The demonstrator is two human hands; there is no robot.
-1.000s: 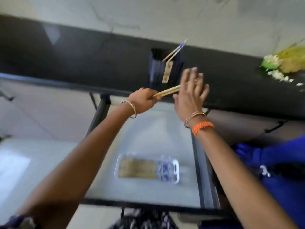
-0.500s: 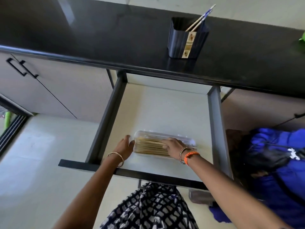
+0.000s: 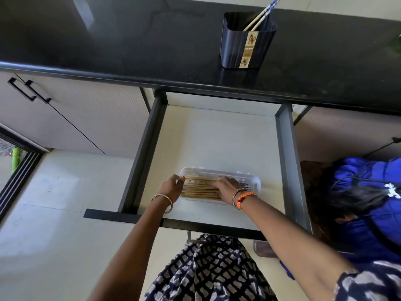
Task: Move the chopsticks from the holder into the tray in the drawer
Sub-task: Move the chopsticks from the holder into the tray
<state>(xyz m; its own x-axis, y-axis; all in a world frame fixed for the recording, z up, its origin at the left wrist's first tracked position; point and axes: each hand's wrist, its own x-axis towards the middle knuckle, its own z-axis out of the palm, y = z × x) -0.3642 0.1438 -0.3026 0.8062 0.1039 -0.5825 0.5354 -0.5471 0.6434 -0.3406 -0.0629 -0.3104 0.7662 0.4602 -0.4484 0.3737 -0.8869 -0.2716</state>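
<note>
The chopsticks (image 3: 200, 189) lay side by side in the clear tray (image 3: 256, 181), which sat on the drawer (image 3: 217, 137) floor close to the front edge, a little left of the middle. Your left hand (image 3: 172, 189) was at the tray's left end, fingers curled against the stick tips and the tray wall, as if squaring them up; whether it pinched anything I cannot tell. Your right hand (image 3: 227, 190) lay over the sticks toward the tray's right half, fingers fairly straight and pressing down on the bundle, not wrapped round it.

Two more chopsticks (image 3: 260, 16) leaned in the dark holder (image 3: 245, 48) on the worktop (image 3: 108, 40), near its front edge and above the drawer's right side, so the job looked mostly done but not finished.

These sticks should be light, stiff and smooth; they will likely roll and slide over each other, so you would do best to pinch the remaining pair together near the upper ends that stick out of the holder, and lay them flat along the tray's length.

Your right hand hid the patterned ends of the sticks in the tray, and I could not count them. The tops of the two in the holder were cut off by the picture's upper edge. A person in blue (image 3: 368, 203) crouched to the right of the drawer, partly out of view.
</note>
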